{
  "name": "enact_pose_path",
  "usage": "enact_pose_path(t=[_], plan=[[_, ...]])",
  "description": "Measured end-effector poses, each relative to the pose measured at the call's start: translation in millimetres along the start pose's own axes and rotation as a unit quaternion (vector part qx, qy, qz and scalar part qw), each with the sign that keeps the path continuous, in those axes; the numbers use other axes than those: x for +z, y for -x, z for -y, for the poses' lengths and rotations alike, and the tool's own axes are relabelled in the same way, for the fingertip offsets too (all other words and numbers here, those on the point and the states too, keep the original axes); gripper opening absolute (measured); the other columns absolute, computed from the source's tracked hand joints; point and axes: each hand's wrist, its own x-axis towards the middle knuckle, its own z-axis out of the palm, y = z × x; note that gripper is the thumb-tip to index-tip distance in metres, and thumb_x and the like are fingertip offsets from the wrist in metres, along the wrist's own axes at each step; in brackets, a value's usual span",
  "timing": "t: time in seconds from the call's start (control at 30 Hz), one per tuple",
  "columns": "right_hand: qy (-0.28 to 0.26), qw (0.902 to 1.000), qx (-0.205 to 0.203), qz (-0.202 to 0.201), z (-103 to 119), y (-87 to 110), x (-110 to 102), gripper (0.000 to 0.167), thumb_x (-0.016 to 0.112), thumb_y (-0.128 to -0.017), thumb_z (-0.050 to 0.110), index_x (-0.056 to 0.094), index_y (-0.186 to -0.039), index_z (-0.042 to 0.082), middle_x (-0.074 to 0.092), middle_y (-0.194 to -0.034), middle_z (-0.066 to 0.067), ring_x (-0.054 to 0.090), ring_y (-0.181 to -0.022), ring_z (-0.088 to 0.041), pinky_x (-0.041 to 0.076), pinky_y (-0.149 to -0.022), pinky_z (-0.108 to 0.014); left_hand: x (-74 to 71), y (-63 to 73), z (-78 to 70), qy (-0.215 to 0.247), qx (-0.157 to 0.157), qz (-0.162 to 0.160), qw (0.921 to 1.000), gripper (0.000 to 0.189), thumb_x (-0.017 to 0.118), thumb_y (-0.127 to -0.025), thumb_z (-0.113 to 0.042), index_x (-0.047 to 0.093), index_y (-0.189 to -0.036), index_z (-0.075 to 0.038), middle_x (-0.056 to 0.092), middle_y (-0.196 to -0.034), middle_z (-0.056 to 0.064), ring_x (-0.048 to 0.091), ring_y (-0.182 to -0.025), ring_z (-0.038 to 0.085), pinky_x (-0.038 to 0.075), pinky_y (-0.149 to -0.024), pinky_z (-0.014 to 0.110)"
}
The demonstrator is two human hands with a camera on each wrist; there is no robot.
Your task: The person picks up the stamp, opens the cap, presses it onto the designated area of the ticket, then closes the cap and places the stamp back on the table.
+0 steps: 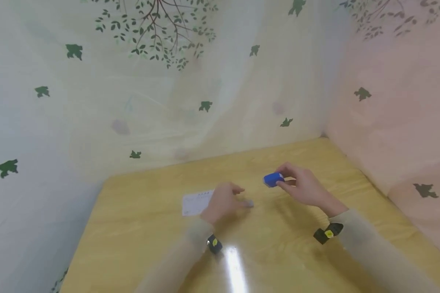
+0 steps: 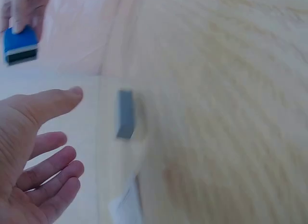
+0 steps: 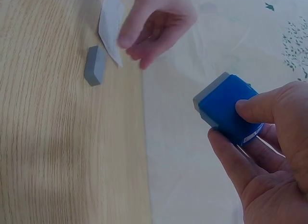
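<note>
Between the thumb and fingers of my right hand (image 1: pixel 302 186) is a blue stamp-like block (image 3: pixel 228 108), pinched above the table. Its grey end points away from the palm, and the left wrist view shows a dark face on it. My left hand (image 2: pixel 36 161) holds nothing; its thumb stretches out and its fingers bend loosely. A small grey block (image 3: pixel 95 66) lies on the table near that hand, apart from it in both wrist views. The paper (image 1: pixel 195 204) with faint print lies flat, partly hidden behind the left hand in the head view.
The wooden table (image 1: pixel 139 236) reaches back to a pale cloth wall (image 1: pixel 161 130) with leaf patterns. A pinkish cloth (image 1: pixel 396 134) borders its right side. A bright light reflection (image 1: pixel 235 268) shows near the front.
</note>
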Motion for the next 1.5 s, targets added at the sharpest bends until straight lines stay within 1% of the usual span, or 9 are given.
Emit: enact_pose_path(t=[0.1, 0.23, 0.4, 0.5, 0.7, 0.9, 1.07, 1.33, 1.5], plan=[[-0.002, 1.0, -0.008, 0.001, 2, -5.2, 3, 0.02, 0.073, -0.098, 0.0, 0.066, -0.116, 0.004, 0.075, -0.115, -0.016, 0.076, -0.11, -0.037, 0.066, -0.09, -0.042, -17.2, 4.8, 7.3, -0.01, 0.006, -0.039, 0.9992, 0.053, 0.086, -0.09, -0.038, 0.075, -0.131, -0.008, 0.075, -0.133, 0.011, 0.068, -0.129, 0.033, 0.057, -0.11, 0.048], [-0.007, 0.9999, -0.01, 0.011, 5, -11.3, 8, 0.019, 0.072, -0.099, 0.001, 0.066, -0.116, 0.004, 0.075, -0.115, -0.016, 0.075, -0.11, -0.036, 0.066, -0.091, -0.042, -36.1, 15.3, 22.3, -0.061, 0.037, -0.095, 0.9929, 0.054, 0.079, -0.096, -0.037, 0.069, -0.139, -0.006, 0.067, -0.146, 0.015, 0.057, -0.144, 0.037, 0.047, -0.121, 0.053], [-0.01, 0.9997, -0.006, 0.021, 6, -17.2, 17, 0.019, 0.072, -0.099, 0.002, 0.067, -0.116, 0.005, 0.075, -0.116, -0.015, 0.075, -0.111, -0.034, 0.066, -0.092, -0.042, -50.2, 31.1, 46.1, -0.134, 0.062, -0.125, 0.9811, 0.054, 0.073, -0.101, -0.031, 0.062, -0.147, -0.004, 0.057, -0.156, 0.019, 0.047, -0.153, 0.04, 0.039, -0.126, 0.055], [-0.016, 0.9995, -0.009, 0.026, 8, -20.4, 24, 0.019, 0.072, -0.099, 0.001, 0.067, -0.116, 0.005, 0.075, -0.116, -0.016, 0.075, -0.111, -0.035, 0.066, -0.092, -0.044, -55.5, 39.8, 61.8, -0.166, 0.05, -0.123, 0.9772, 0.051, 0.072, -0.102, -0.027, 0.063, -0.145, 0.0, 0.059, -0.153, 0.02, 0.053, -0.148, 0.038, 0.042, -0.125, 0.052], [-0.017, 0.999, -0.018, 0.039, 14, -27.3, 28, 0.019, 0.073, -0.099, 0.003, 0.066, -0.117, 0.004, 0.076, -0.117, -0.016, 0.076, -0.111, -0.036, 0.065, -0.093, -0.045, -63.4, 51.6, 82.1, -0.165, -0.001, -0.107, 0.9805, 0.046, 0.069, -0.103, -0.022, 0.063, -0.143, 0.001, 0.062, -0.15, 0.021, 0.058, -0.143, 0.04, 0.044, -0.123, 0.053], [-0.016, 0.9982, -0.019, 0.055, 20, -32.8, 35, 0.02, 0.072, -0.099, 0.002, 0.066, -0.118, 0.004, 0.075, -0.118, -0.015, 0.075, -0.112, -0.036, 0.065, -0.094, -0.046, -63.4, 58.6, 97.5, -0.167, -0.017, -0.09, 0.9817, 0.05, 0.071, -0.102, -0.026, 0.062, -0.145, -0.002, 0.059, -0.154, 0.02, 0.056, -0.144, 0.041, 0.041, -0.125, 0.055], [-0.015, 0.9974, -0.021, 0.068, 27, -38.3, 42, 0.022, 0.073, -0.099, 0.003, 0.066, -0.12, 0.004, 0.075, -0.12, -0.015, 0.075, -0.113, -0.035, 0.065, -0.095, -0.048, -61.8, 59.7, 103.4, -0.172, -0.025, -0.082, 0.9813, 0.049, 0.073, -0.101, -0.027, 0.063, -0.144, -0.004, 0.058, -0.154, 0.019, 0.056, -0.145, 0.041, 0.041, -0.125, 0.055], [-0.006, 0.9969, -0.028, 0.074, 30, -47.2, 48, 0.022, 0.072, -0.099, 0.001, 0.066, -0.119, 0.005, 0.075, -0.119, -0.013, 0.075, -0.113, -0.034, 0.066, -0.093, -0.047, -64.0, 60.1, 101.4, -0.186, -0.047, -0.062, 0.9795, 0.042, 0.073, -0.101, -0.027, 0.069, -0.136, -0.004, 0.062, -0.15, 0.022, 0.059, -0.141, 0.043, 0.043, -0.123, 0.055], [0.002, 0.9965, -0.025, 0.08, 32, -52.3, 49, 0.023, 0.072, -0.099, 0.002, 0.066, -0.12, 0.007, 0.075, -0.12, -0.012, 0.075, -0.113, -0.032, 0.066, -0.094, -0.046, -66.1, 56.5, 100.9, -0.215, -0.057, -0.037, 0.9743, 0.039, 0.073, -0.101, -0.028, 0.071, -0.133, -0.005, 0.065, -0.147, 0.021, 0.062, -0.138, 0.042, 0.046, -0.122, 0.055]])
